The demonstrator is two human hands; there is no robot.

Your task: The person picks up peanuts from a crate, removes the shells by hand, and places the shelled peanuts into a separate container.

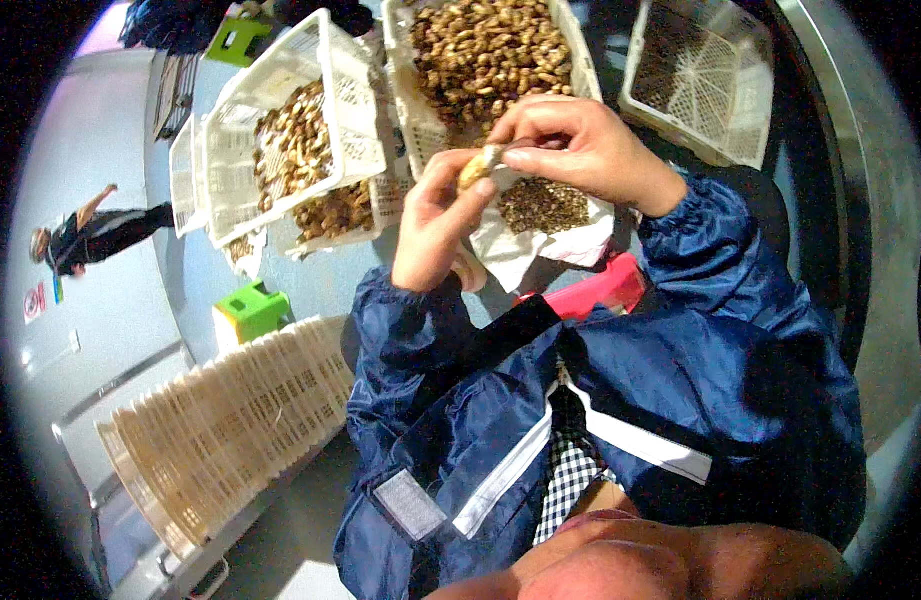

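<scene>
In my left hand (441, 214) is a small pale-yellow and brown piece (474, 172), apparently a mushroom, pinched between thumb and fingers. My right hand (580, 146) grips a slim dark-handled tool (539, 142), probably a small knife, whose tip meets the piece. Under both hands lies a white sheet (498, 251) bearing a pile of small brown bits (546, 206). Just beyond my fingers stands a white plastic crate (586, 52) heaped with brown mushrooms (494, 56).
To the left, a tilted white crate (355, 112) with more mushrooms rests over another holding brown pieces (336, 214). A crate (633, 67) stands at right. Nested baskets (227, 435), a green stool (254, 311) and a pink plastic object (599, 289) are nearby. A person (92, 232) stands far left.
</scene>
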